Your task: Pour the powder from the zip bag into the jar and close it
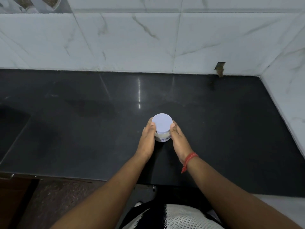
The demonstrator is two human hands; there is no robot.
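On the dark desk [214, 129], near its front edge, stands the jar [162, 137], upright, with its pale round lid [162, 123] already on top. A white label with handwritten letters shows on the jar's side between the palms. Both hands cup the jar: the left hand [147, 139] wraps its left side, the right hand [179, 139] its right, each thumb pressed to the lid's rim. A red thread bracelet [189, 160] circles the right wrist. Behind the desk rises a white marble-tiled wall [148, 38].
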